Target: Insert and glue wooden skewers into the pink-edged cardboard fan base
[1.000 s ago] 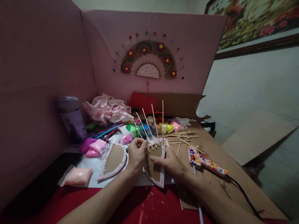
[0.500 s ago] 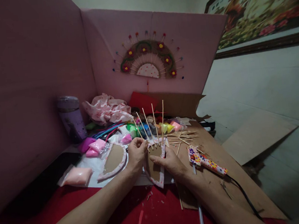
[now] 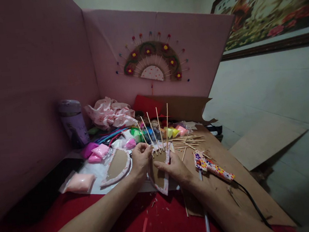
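Note:
My right hand (image 3: 177, 168) grips a half-round cardboard piece (image 3: 158, 176) edged in pink-and-white fabric, thumb flat on its brown face. Several thin wooden sticks (image 3: 159, 126) stand up from its curved edge, fanned apart. My left hand (image 3: 142, 159) is closed in a pinch at that edge, around the lower part of the leftmost stick (image 3: 142, 133). Its other fingers are curled and partly hidden. A second fabric-edged cardboard half-round (image 3: 118, 167) lies on white paper left of my left hand.
A flower-patterned glue gun (image 3: 212, 167) with a black cord lies at right on cardboard, near loose sticks (image 3: 191, 141). Clay packets (image 3: 77, 182), a purple tumbler (image 3: 74, 123) and bunched fabric (image 3: 110, 113) stand left. A decorated fan (image 3: 151, 59) hangs on the pink panel behind.
Almost nothing differs. Both hands hold the same places on the cardboard piece and stick, and the whole view has shifted very slightly.

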A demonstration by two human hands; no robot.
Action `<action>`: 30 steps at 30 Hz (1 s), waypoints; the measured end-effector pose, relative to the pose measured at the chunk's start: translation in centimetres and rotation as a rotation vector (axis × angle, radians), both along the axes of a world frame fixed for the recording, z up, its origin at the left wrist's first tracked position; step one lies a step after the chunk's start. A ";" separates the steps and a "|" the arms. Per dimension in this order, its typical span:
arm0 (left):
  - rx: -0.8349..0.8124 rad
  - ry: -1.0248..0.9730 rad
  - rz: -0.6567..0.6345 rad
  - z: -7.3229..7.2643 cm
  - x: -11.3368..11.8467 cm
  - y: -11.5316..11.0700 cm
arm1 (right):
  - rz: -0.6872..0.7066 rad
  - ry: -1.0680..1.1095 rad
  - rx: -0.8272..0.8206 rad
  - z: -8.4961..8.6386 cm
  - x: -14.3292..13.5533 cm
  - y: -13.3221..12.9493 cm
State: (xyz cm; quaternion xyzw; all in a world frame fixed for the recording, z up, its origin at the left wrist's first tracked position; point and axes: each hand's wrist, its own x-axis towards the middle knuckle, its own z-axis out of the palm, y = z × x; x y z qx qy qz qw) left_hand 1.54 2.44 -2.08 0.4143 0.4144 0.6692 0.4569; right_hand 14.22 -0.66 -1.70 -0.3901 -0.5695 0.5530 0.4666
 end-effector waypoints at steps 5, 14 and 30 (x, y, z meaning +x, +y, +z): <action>-0.006 0.018 0.003 0.0 -0.1 0.0 | 0.005 -0.025 0.052 -0.1 0.0 0.1; -0.021 0.020 0.029 0.3 -0.1 -0.3 | -0.031 -0.125 0.119 -0.3 -0.1 0.1; 0.086 0.094 0.017 1.3 0.2 -1.2 | 0.043 -0.092 0.152 0.1 -0.1 -0.2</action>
